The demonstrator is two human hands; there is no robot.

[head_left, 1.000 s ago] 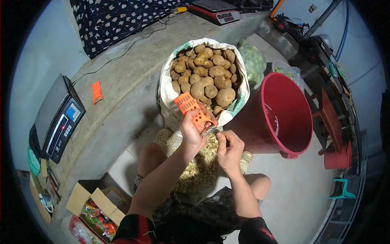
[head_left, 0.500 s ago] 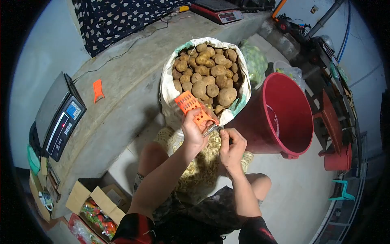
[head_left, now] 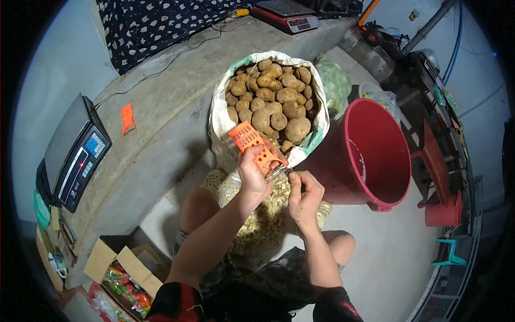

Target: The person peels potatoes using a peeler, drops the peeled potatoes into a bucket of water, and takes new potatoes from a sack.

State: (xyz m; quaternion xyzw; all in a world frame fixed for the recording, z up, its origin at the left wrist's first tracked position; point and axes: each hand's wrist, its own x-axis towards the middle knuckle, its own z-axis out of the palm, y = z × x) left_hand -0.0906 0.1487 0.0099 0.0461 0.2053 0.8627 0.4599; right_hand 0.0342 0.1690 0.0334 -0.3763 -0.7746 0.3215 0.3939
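My left hand (head_left: 254,170) is closed round an orange peeler (head_left: 247,138) with slots and round holes, its metal blade end pointing toward my other hand. Thumb and fingers of my right hand (head_left: 304,194) are pinched together at the blade end; a small dark thing shows at the fingertips, too small to name. Just beyond both hands stands a white sack (head_left: 219,110) full of brown potatoes (head_left: 271,96). Pale peelings (head_left: 260,225) lie in a heap below my hands, between my legs.
A large red bin (head_left: 343,161) stands right of the sack, near a bag of green vegetables (head_left: 333,86). On the concrete ledge (head_left: 177,86) are a scale (head_left: 80,155), a second orange peeler (head_left: 127,119) and a red scale (head_left: 289,20). An open cardboard box (head_left: 140,271) sits lower left.
Both hands keep nearly the same pose, with the right fingertips shifting slightly at the blade end. The whole view has moved a little.
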